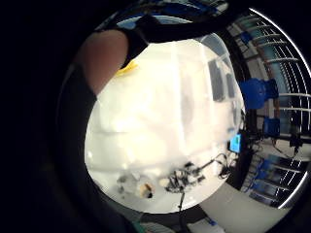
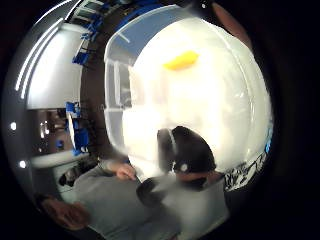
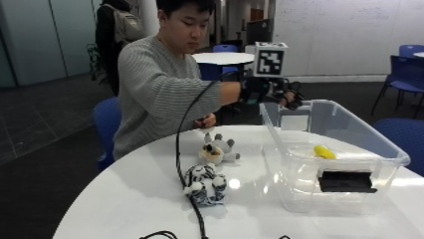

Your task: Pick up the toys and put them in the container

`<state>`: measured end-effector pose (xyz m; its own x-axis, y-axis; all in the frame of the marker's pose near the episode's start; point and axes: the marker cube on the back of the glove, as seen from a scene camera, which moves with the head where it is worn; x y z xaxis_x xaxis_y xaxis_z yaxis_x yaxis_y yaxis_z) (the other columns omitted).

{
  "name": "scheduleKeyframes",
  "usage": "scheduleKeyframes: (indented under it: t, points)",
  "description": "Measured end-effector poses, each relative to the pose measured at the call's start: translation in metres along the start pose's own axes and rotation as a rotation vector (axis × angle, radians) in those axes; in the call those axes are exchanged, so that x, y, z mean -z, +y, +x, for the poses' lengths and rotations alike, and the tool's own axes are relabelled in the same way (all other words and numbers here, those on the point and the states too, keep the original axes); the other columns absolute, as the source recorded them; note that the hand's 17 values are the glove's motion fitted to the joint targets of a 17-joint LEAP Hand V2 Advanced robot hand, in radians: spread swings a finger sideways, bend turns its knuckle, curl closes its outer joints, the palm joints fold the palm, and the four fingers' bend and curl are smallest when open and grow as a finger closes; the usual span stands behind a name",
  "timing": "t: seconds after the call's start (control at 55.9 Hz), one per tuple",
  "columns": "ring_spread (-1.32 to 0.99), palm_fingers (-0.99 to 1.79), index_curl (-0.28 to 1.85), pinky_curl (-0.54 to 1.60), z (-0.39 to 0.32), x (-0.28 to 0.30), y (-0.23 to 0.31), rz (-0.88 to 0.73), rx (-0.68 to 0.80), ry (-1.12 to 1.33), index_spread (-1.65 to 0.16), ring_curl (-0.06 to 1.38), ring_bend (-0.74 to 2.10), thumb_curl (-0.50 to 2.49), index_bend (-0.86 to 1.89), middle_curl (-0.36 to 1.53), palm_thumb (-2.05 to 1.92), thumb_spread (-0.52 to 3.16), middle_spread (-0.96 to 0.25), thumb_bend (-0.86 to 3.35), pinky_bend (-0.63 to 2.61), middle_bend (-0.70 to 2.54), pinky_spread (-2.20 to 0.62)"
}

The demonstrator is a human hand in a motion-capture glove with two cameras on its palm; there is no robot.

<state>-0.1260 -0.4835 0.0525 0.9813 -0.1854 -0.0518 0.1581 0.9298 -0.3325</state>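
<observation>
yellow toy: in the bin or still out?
In. The yellow toy lies on the floor of the clear container; two plush toys remain on the table.

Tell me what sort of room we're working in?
Probably an office meeting or common room: a wall whiteboard, blue chairs around round white tables, and glass partitions.

Even indoor light fills the room around me; the white table (image 3: 132, 189) throws glare near its front edge. In both palm views the container (image 1: 160, 121) washes out almost white (heavily bent and dark at the rims), and everything close looks soft.
</observation>
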Motion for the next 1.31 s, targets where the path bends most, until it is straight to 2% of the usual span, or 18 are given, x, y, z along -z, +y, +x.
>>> scheduleKeyframes:
  t: [0.089,0.197,0.286,0.376,0.608,0.787,0.877,0.984,1.145,1.306]
  points:
    - [-0.29,-0.02,0.47,0.4,0.014,0.028,0.057,0.033,0.042,-0.15,-0.4,0.3,0.64,0.33,0.15,0.44,0.1,1.4,-0.28,-0.02,0.78,0.24,0.01]
    - [-0.27,-0.02,0.45,0.4,0.049,0.043,0.129,0.096,0.099,-0.075,-0.39,0.29,0.62,0.3,0.17,0.44,0.06,1.41,-0.27,-0.02,0.78,0.23,0.02]
    - [-0.26,0.01,0.45,0.39,0.09,0.042,0.166,0.144,-0.055,0.04,-0.4,0.29,0.6,0.29,0.19,0.43,0.04,1.41,-0.26,-0.01,0.76,0.22,0.02]
    - [-0.25,0.02,0.45,0.38,0.125,0.034,0.185,0.139,-0.196,0.034,-0.4,0.28,0.59,0.29,0.19,0.43,0.03,1.41,-0.25,-0.01,0.75,0.22,0.02]
    - [-0.24,0.04,0.44,0.37,0.162,-0.029,0.191,0.069,-0.281,-0.037,-0.41,0.28,0.57,0.28,0.18,0.42,0.02,1.42,-0.25,-0.01,0.75,0.2,0.02]
    - [-0.23,0.02,0.42,0.38,0.173,-0.131,0.195,-0.086,-0.353,-0.079,-0.4,0.27,0.55,0.3,0.17,0.42,0.09,1.42,-0.24,0.01,0.79,0.19,0.02]
    - [-0.22,-0.02,0.42,0.38,0.173,-0.169,0.199,-0.14,-0.394,-0.026,-0.4,0.27,0.52,0.31,0.17,0.41,0.12,1.4,-0.24,0.01,0.83,0.18,0.02]
    - [-0.18,-0.07,0.43,0.38,0.174,-0.181,0.2,-0.119,-0.42,-0.03,-0.4,0.24,0.42,0.31,0.2,0.4,0.14,1.38,-0.23,0.0,0.81,0.16,0.03]
    - [-0.16,0.0,0.44,0.38,0.172,-0.184,0.198,-0.151,-0.419,0.023,-0.42,0.26,0.47,0.32,0.22,0.34,0.17,1.34,-0.23,-0.01,0.86,0.12,0.05]
    - [-0.15,0.11,0.44,0.44,0.167,-0.193,0.19,-0.143,-0.407,0.083,-0.44,0.26,0.5,0.35,0.2,0.28,0.24,1.33,-0.24,0.02,1.15,0.1,0.0]
